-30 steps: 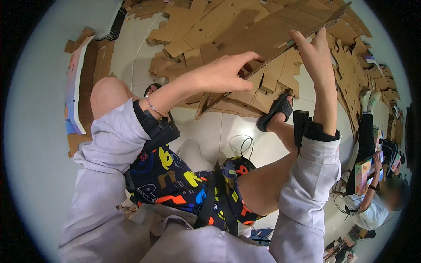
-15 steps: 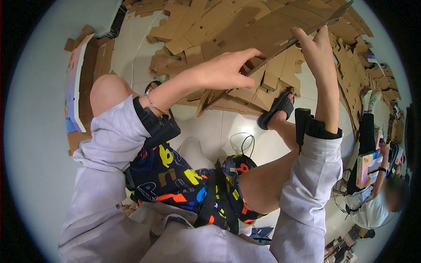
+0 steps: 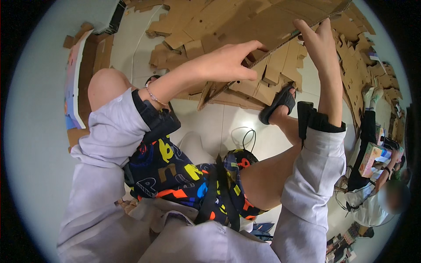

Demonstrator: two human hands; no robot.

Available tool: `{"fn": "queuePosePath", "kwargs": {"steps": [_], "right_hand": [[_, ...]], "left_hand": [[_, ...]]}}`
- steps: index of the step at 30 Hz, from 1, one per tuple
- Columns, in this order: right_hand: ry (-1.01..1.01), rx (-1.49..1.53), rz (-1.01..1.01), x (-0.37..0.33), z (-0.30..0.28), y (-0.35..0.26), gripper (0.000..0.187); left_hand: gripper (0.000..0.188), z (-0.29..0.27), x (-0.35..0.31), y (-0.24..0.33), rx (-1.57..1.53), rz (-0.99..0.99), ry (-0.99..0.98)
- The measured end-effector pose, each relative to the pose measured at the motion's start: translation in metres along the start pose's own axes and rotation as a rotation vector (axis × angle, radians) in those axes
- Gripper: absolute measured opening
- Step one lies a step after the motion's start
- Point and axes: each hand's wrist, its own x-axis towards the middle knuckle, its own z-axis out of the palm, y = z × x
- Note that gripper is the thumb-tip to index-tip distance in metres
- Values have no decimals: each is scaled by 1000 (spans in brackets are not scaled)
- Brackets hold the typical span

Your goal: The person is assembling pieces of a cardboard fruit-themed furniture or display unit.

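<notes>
You hold a large flat cardboard sheet (image 3: 263, 22) up in front of you, above a floor littered with cardboard scraps (image 3: 272, 79). Your left hand (image 3: 226, 61) has its grip pinched on the sheet's lower edge, and your right hand (image 3: 318, 41) is clenched on the edge further right. Your sandal (image 3: 277, 103) rests on the white floor (image 3: 219, 127) below.

The pale tiled floor (image 3: 219, 127) carries a heap of flat brown cardboard cut-outs (image 3: 280, 83). A thin black cable loop (image 3: 245, 138) lies just below that heap
</notes>
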Motion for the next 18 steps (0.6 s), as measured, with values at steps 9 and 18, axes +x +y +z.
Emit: {"fn": "queuePosePath", "kwargs": {"steps": [9,18], "right_hand": [[89,-120,-35,-12,-4,-30,58],[87,-102,-23,-15,-4,-40,61]], "left_hand": [[65,-2,0,0,5,-59,-43],[64,1,3,-6,56,-1,-7]]}}
